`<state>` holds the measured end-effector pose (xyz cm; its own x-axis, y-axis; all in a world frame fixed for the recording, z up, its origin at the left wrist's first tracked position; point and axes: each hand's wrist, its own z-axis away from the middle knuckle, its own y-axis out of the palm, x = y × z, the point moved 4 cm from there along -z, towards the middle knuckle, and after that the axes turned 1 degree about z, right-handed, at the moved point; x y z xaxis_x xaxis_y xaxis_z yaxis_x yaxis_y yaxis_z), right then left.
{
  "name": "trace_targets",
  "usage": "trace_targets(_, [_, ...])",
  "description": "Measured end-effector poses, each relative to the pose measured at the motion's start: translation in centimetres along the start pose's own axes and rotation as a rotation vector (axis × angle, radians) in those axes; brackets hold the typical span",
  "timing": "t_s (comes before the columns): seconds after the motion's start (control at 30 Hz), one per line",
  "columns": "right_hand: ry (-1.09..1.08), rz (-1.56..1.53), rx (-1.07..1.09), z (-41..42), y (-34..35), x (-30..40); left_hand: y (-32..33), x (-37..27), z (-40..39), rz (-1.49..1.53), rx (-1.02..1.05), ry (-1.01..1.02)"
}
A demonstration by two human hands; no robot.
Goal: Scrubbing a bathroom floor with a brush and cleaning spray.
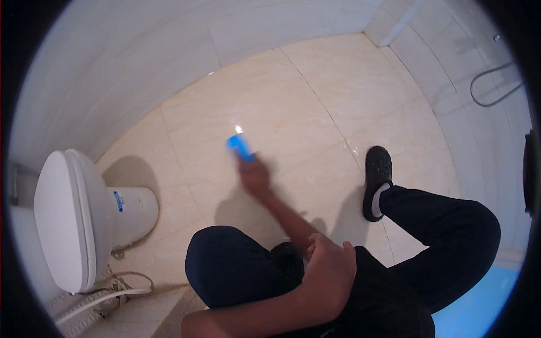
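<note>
My right hand (254, 175) reaches out over the beige tiled floor (270, 105) and holds a bright blue object (240, 147). Motion blur hides what kind of object it is; it is at or close above the floor. My left arm crosses from the lower left. At its end, my left hand (331, 262) is bent over beside my right forearm, its fingers partly curled. Its palm is hidden, and whether it touches the forearm cannot be told.
A white toilet (67, 219) with its lid down stands at the left, a hose (122, 291) and cords below it. My black clog (378, 181) rests on the floor at the right. Tiled walls curve around; a shower hose (479, 99) hangs at the right. Something light blue (477, 304) lies lower right.
</note>
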<state>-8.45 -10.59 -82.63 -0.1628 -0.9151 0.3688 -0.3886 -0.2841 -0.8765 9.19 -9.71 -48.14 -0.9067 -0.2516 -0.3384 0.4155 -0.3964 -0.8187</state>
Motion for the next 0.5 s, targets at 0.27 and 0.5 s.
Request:
trace_targets(0.27, [0.700, 0.391, -0.119, 5.6, -15.6, -30.9, 0.3, -1.9, -2.0, -0.141, 0.093, 0.272])
trace_targets(0.5, [0.614, 0.219, -0.019, 5.6, -9.2, -19.2, 0.4, -3.8, -5.1, -0.320, 0.183, 0.398])
